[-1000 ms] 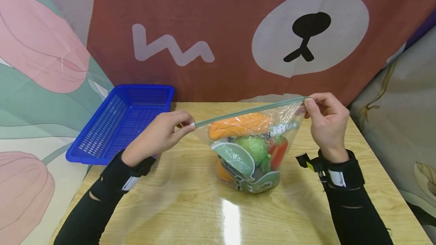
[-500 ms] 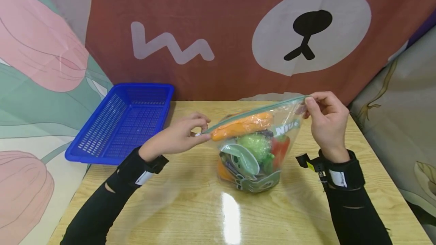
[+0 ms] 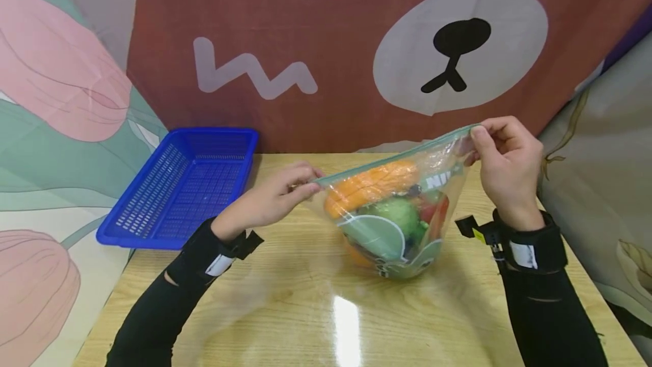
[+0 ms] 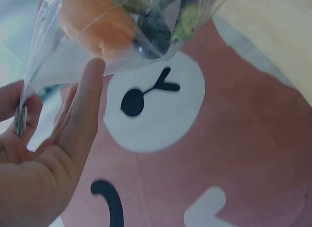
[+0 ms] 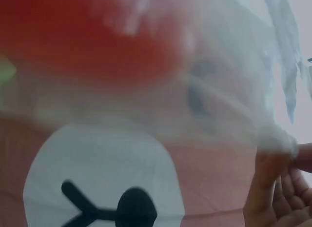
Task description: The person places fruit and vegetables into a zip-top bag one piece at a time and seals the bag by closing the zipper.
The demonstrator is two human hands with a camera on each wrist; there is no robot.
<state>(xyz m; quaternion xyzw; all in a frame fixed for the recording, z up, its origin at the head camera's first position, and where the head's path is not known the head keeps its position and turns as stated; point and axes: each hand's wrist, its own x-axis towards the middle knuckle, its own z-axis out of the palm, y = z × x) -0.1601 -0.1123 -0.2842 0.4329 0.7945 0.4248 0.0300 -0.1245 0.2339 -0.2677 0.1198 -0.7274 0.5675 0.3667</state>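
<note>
A clear zip-top bag (image 3: 392,254) with a green seal hangs tilted between my hands, its right end higher. Through the plastic show a long orange item (image 3: 374,186), a round green vegetable (image 3: 394,214) and a red pepper (image 3: 435,214). My left hand (image 3: 272,197) pinches the seal's left corner between thumb and fingers. In the left wrist view one finger (image 4: 85,110) stretches along the bag's side. The opposite corner is pinched by my right hand (image 3: 509,169). The right wrist view shows the red pepper (image 5: 92,46) blurred, close to the camera.
A blue perforated plastic basket (image 3: 204,197) stands at the back left of the wooden table (image 3: 285,310). Behind the table hangs a brown cloth (image 3: 346,67) with a printed bear face. Patterned cloths flank both sides.
My left hand has moved right along the seal, loosening and then pinching again near the corner. My right hand has risen up and to the right, pulling the bag up and tilting it.
</note>
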